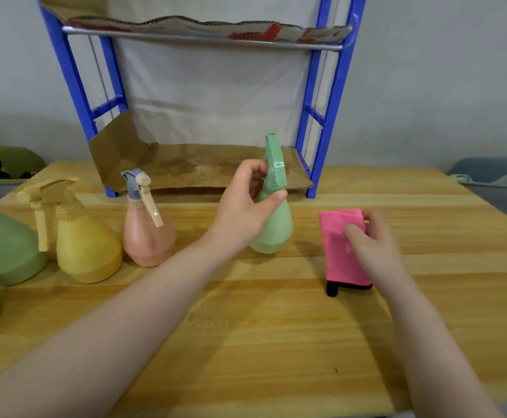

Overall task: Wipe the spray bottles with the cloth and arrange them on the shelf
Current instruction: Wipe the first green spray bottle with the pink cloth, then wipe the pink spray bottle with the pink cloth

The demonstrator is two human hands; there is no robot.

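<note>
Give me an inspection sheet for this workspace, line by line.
Surface: wooden table, bare in front.
Job's things: green bottle upright; pink bottle, yellow bottle, two more green bottles at left; pink cloth; blue shelf lined with cardboard, no bottles on it.
Clutter: nothing seen.
Hands: left hand grips the green bottle; right hand holds the cloth.
Cables: nothing seen.
Surroundings: grey wall.

Left hand (243, 203) fingers curled in a grip; right hand (376, 239) pinching.

Two green bottles (2, 245) are cut off at the left edge, their tops unseen
</note>
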